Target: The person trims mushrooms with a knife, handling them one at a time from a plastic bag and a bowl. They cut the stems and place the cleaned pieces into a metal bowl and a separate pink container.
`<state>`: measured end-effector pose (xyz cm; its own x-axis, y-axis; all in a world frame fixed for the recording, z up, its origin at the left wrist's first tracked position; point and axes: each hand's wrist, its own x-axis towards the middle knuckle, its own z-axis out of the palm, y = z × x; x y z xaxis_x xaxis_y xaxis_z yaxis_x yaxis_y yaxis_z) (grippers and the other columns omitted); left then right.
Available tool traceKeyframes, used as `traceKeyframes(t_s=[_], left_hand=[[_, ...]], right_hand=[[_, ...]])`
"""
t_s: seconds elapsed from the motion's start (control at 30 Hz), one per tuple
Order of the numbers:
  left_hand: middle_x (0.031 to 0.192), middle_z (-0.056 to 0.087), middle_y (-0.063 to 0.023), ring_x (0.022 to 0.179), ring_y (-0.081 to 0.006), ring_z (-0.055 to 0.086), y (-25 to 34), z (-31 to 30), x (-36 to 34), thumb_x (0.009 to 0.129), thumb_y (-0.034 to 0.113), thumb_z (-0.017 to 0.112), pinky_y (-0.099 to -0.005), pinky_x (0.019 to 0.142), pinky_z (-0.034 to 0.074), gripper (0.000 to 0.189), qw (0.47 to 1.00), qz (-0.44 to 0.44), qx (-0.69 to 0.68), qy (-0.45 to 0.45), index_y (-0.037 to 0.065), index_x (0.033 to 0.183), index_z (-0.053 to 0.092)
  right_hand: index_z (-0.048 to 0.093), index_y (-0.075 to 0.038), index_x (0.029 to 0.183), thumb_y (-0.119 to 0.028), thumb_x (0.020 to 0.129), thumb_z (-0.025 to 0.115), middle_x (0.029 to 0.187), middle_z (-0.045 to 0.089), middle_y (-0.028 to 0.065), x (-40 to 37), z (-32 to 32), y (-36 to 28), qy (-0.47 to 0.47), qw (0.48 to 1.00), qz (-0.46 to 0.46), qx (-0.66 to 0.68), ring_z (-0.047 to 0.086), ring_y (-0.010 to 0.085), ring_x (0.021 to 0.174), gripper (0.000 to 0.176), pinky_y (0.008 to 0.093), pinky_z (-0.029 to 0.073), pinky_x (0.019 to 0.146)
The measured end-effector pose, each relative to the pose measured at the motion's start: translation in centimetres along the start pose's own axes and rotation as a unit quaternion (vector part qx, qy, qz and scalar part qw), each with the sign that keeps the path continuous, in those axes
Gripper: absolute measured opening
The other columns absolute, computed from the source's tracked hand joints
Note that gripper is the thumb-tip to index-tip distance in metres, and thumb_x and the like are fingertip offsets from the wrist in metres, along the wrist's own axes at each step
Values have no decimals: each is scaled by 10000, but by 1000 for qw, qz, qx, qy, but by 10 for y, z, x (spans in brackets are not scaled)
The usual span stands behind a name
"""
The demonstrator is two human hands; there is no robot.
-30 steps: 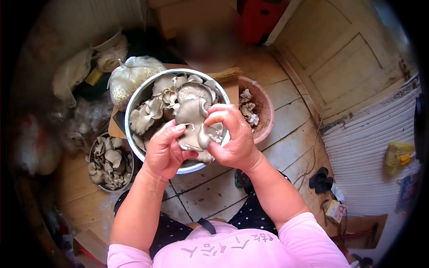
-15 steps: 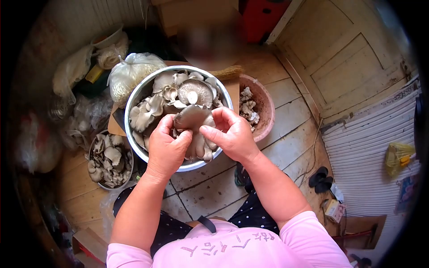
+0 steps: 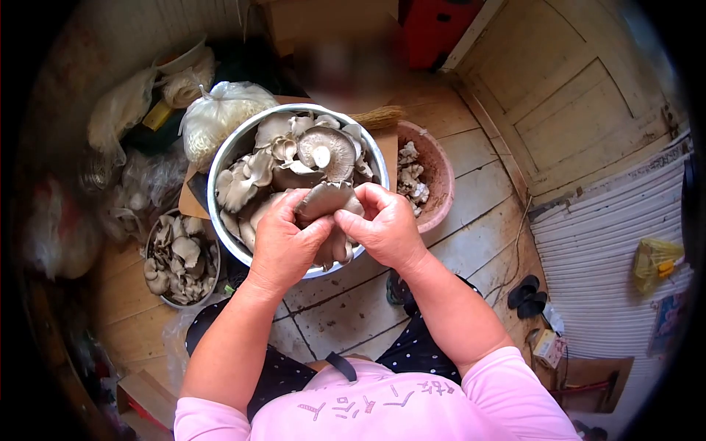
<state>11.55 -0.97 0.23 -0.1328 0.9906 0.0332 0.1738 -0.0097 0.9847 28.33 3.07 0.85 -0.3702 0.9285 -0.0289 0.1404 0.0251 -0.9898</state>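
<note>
Between my two hands is a grey-brown oyster mushroom [image 3: 328,200], held over the near side of a large metal basin [image 3: 224,158]. My left hand [image 3: 288,231] is closed on its left edge, thumb pointing inward. On the opposite edge my right hand [image 3: 386,224] pinches it with thumb and fingers. Paler stems or caps hang below the held cap, partly hidden by my hands. More oyster mushrooms [image 3: 243,180] fill the basin, one large cap [image 3: 323,152] lying gills up near the far side.
At lower left stands a smaller bowl [image 3: 213,283] of mushrooms. A pink tub [image 3: 439,165] with pale pieces sits right of the basin. Behind it lie a filled plastic bag [image 3: 224,117] and a straw broom end [image 3: 377,117]. Black slippers [image 3: 526,294] rest on the tiles at right.
The held mushroom has tipped, so its cap looks narrower from above. My hands have drawn slightly closer together, both still gripping it.
</note>
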Motion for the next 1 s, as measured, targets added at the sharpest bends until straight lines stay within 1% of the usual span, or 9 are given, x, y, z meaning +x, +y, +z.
traceKeyframes(t_s=[0.23,0.3,0.4,0.53,0.57,0.6,0.8,0.93,1.0], left_hand=[[947,647,-60,846,-125,614,6,0,-1,778,100,698,-274,758,504,301,998,-39,-52,-27,11,1060,641],[939,657,-38,838,-101,608,9,-2,-1,794,96,696,-258,752,507,303,985,-89,-140,-57,15,1080,634],[945,661,-35,840,-97,609,12,-6,0,804,86,688,-254,753,509,310,975,-124,-167,-83,14,1099,623],[936,656,-32,825,-101,607,23,-12,0,781,81,698,-247,728,505,329,965,-164,-186,-91,24,1097,625],[995,663,-43,887,-126,617,16,-14,3,749,84,725,-270,802,495,409,961,-186,-179,-98,13,1133,602],[995,663,-43,887,-126,617,16,-16,3,749,84,725,-270,802,495,409,961,-188,-179,-99,13,1133,602],[999,665,-49,909,-154,629,17,-16,5,733,43,686,-311,857,493,382,922,-212,-307,-99,33,1106,603],[989,665,-48,910,-157,632,17,-19,6,727,40,665,-312,850,501,373,920,-202,-322,-97,35,1095,608],[954,671,-41,872,-140,627,18,-24,7,732,18,673,-294,831,493,325,899,-227,-345,-143,26,1055,630]], right_hand=[[617,-8,881,-74,814,695,786,614,-23,0,-1,2,10,1000,10,3,541,25,680,122,193,461,598],[646,18,866,-144,767,706,757,646,20,0,-3,3,7,998,35,47,566,72,683,199,251,480,620],[631,3,857,-99,783,711,761,621,2,-1,-7,-4,-25,994,80,76,557,53,656,149,202,471,600],[635,-3,847,-141,773,718,741,614,10,-1,-8,-12,-50,984,110,132,549,67,629,177,216,466,582],[638,-11,808,-105,772,687,709,611,17,-1,-6,-13,-45,981,111,153,552,77,596,111,222,446,532],[638,-11,808,-105,772,687,709,611,17,-1,-6,-14,-44,980,113,155,552,77,596,111,222,446,532],[637,-37,888,-148,818,651,762,624,26,-1,-7,-12,-65,930,175,317,583,95,651,132,232,478,555],[631,-48,918,-147,838,633,790,628,27,-1,-7,-11,-56,923,175,338,586,101,667,128,235,482,566],[631,-57,935,-158,847,631,805,633,27,1,-11,-2,-47,905,182,382,591,111,661,134,241,489,574]])
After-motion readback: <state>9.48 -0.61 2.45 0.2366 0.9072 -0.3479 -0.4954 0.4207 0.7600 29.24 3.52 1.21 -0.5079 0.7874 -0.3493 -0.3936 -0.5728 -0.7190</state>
